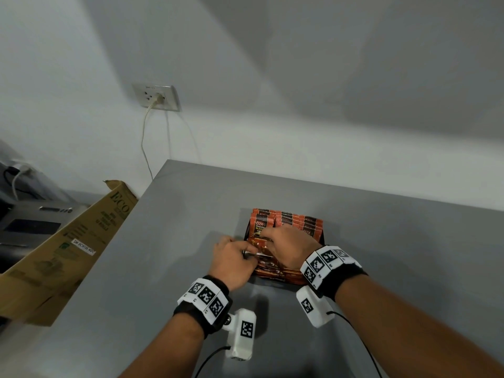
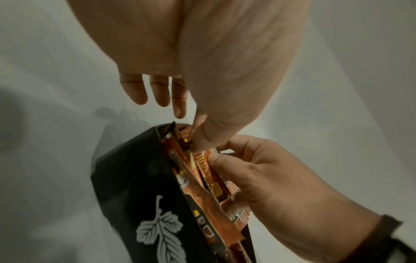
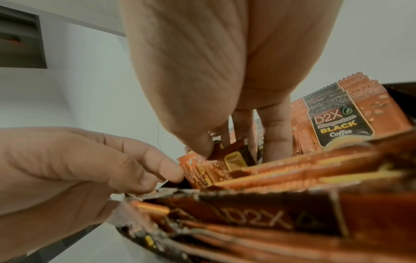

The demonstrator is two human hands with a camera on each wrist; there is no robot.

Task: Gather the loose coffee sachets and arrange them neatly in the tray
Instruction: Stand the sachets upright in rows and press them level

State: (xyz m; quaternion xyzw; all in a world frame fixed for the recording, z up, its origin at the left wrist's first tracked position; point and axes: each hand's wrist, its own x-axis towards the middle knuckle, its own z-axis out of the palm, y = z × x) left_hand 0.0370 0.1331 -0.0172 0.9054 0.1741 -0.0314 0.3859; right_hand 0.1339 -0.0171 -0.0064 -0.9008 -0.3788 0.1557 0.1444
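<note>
A black tray (image 1: 323, 237) with a white leaf print (image 2: 157, 231) stands mid-table, packed with upright orange coffee sachets (image 1: 289, 220) labelled D2X Black Coffee (image 3: 337, 124). Both hands meet over its near left corner. My right hand (image 1: 268, 236) pinches one sachet (image 3: 202, 170) between thumb and fingers among the front rows. My left hand (image 1: 245, 248) has curled fingers and pinches that sachet's left edge at the tray wall. In the left wrist view its other fingers (image 2: 159, 92) hang straight above the tray (image 2: 139, 178).
The grey table (image 1: 163, 282) ends at a left edge, where a tilted cardboard box (image 1: 68, 246) leans. A wall socket (image 1: 156, 96) with a plugged cable is behind. A grey appliance (image 1: 30, 222) sits far left. Camera cables trail from both wrists.
</note>
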